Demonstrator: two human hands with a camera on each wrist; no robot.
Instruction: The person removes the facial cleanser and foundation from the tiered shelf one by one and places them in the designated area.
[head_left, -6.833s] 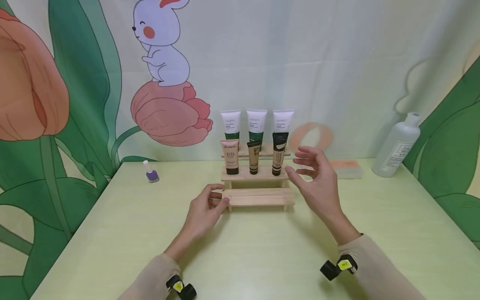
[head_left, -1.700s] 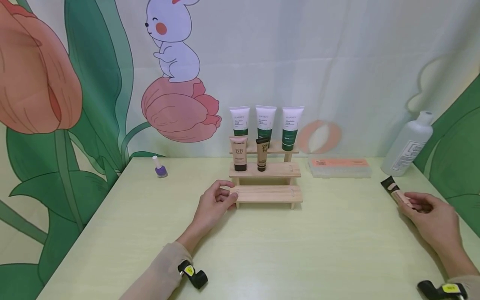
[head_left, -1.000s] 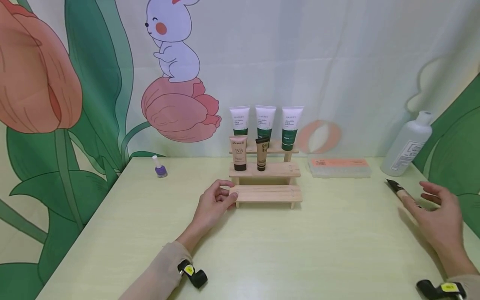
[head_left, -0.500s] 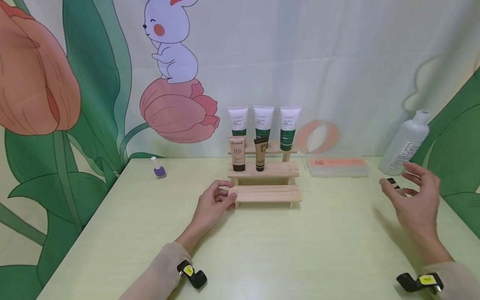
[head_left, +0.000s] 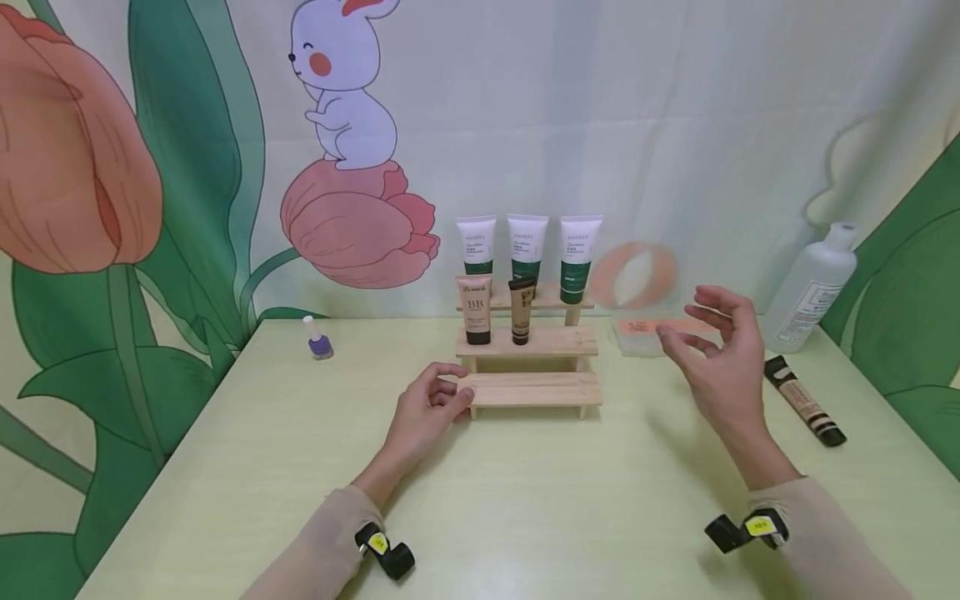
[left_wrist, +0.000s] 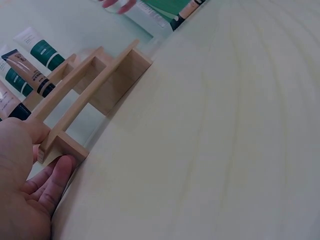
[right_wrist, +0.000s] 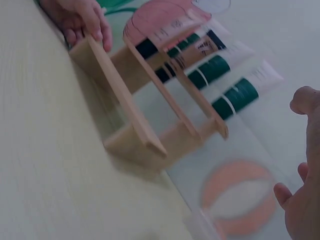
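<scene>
My left hand (head_left: pixel 423 408) holds the left end of a three-tier wooden display stand (head_left: pixel 532 392), thumb on the lowest step and fingers beneath it, as the left wrist view shows. White-and-green tubes (head_left: pixel 574 260) stand on the top step. On the middle step are a pink BB cream tube (head_left: pixel 476 310) and a small gold-and-black tube (head_left: pixel 521 311). My right hand (head_left: pixel 723 367) is in the air right of the stand, fingers loosely bent, holding nothing. A beige-and-black tube (head_left: pixel 806 402) lies on the table at the right.
A clear box with an orange label (head_left: pixel 637 335) lies at the back, partly behind my right hand. A white bottle (head_left: pixel 810 292) stands at the back right. A purple nail polish bottle (head_left: pixel 318 340) is at the back left. A printed curtain hangs behind.
My right hand took the beige-and-black tube off the middle step, laid it on the table at the right, let go, and moved back left towards the stand. My left hand stays on the stand.
</scene>
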